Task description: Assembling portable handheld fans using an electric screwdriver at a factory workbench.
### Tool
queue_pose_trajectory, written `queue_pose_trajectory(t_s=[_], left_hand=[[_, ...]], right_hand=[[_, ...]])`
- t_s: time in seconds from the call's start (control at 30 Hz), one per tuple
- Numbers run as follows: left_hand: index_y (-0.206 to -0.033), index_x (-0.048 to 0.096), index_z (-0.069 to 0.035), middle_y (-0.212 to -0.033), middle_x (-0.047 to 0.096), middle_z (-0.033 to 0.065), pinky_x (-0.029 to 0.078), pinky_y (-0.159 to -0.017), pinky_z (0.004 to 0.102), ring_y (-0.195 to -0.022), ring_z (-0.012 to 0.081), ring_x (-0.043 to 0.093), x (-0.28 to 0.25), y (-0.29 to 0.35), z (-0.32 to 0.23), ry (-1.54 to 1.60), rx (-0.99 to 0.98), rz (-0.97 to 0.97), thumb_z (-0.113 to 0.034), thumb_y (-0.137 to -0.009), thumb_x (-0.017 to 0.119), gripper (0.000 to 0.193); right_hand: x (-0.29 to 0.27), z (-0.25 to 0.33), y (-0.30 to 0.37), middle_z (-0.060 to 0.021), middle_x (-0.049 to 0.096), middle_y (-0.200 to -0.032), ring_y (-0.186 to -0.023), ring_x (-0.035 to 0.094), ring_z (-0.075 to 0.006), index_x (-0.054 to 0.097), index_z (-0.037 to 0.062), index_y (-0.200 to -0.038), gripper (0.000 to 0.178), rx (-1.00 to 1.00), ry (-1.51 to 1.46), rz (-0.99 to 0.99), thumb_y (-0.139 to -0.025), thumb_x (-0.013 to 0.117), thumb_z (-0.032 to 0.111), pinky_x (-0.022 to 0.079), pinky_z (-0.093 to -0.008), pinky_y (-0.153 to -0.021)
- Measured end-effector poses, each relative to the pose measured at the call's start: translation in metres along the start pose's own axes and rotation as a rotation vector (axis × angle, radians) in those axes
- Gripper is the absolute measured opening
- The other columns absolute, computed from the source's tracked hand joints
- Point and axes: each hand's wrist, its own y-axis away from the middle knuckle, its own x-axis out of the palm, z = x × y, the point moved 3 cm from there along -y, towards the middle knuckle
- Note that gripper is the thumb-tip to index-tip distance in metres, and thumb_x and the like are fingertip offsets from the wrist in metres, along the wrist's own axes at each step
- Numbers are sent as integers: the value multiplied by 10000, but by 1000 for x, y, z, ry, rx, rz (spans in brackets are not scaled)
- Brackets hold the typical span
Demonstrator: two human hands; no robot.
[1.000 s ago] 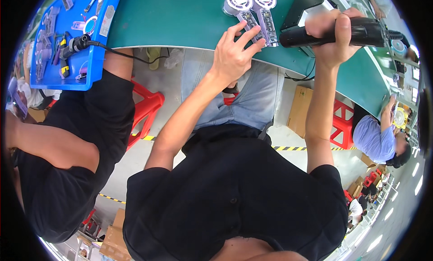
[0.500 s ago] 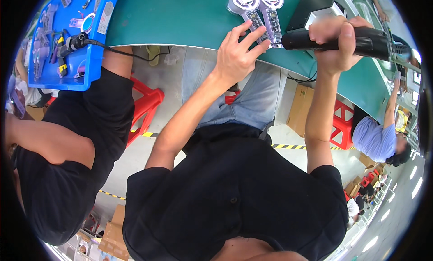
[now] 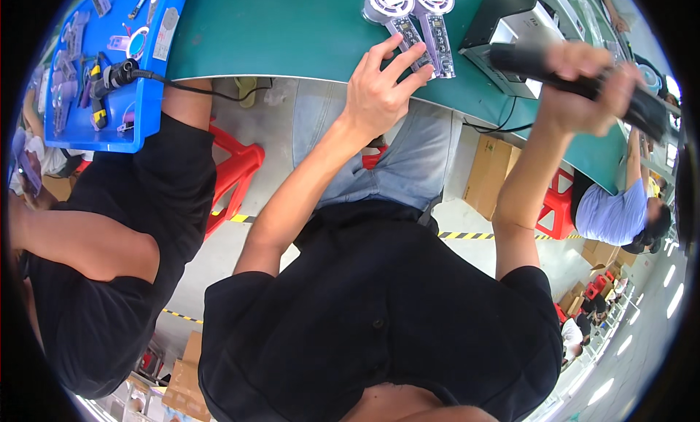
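Note:
Two pale purple handheld fans (image 3: 435, 39), as far as their shape tells, lie side by side on the green table. Each has a round, white-ringed head, and a circuit board shows in the handle. My left hand (image 3: 379, 94) grips the lower handle of the left fan (image 3: 390, 1), thumb and fingers bent over it against the table. To the right, my right hand (image 3: 590, 87) is closed around a black cylindrical power tool (image 3: 525, 61), probably an electric screwdriver. It is raised and smeared by motion, its front end near a black-and-silver box, apart from the fans.
The black-and-silver box (image 3: 510, 39) stands at the table's right, a black cable below it. At the left, a blue tray (image 3: 149, 94) holds purple parts, tools and a black corded tool (image 3: 120, 73). A person in black (image 3: 109, 298) sits close on my left; red stools (image 3: 237, 163) stand beside the table.
My right hand has moved right with the black tool, lifting its front end away from the fan handles. My left hand stays on the left fan; the view has shifted slightly.

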Motion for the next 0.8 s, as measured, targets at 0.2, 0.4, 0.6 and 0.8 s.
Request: queue_pose_trajectory(t_s=[0.2, 0.4, 0.6, 0.8], left_hand=[[-963, 781, -139, -1207, 680, 34, 551, -822, 392, -1150, 333, 571, -2, -1, -1, -17, -2, 2, -53, -724, 740, 257], [-947, 787, -137, -1196, 692, 26, 552, -826, 386, -1149, 336, 575, -3, 0, -1, 19, -44, -14, -87, -708, 797, 244], [-950, 786, -144, -1189, 692, 24, 554, -829, 386, -1141, 338, 576, -7, -5, -3, -11, -40, -14, -82, -702, 804, 256], [-948, 783, -145, -1187, 692, 22, 555, -838, 389, -1144, 344, 572, -6, -6, -4, 7, -43, 4, -81, -691, 817, 267]], right_hand=[[-73, 66, -46, -92, 462, -550, -456, 546, -245, 459, 24, -707, 414, -695, 639, -556, -893, 627, 354, 535, -390, -501], [-73, 68, -25, -126, 530, -552, -368, 505, -229, 439, -3, -837, 187, -572, 603, -493, -840, 626, 15, 523, -393, -401], [-36, 62, -28, -150, 545, -540, -447, 552, -247, 520, -23, -680, 246, -152, 529, -221, -894, 601, 65, 548, -435, -550], [-44, 23, -34, -137, 569, -646, -517, 552, -234, 544, -7, -865, 153, 59, 438, -205, -915, 664, 73, 493, -415, -526]])
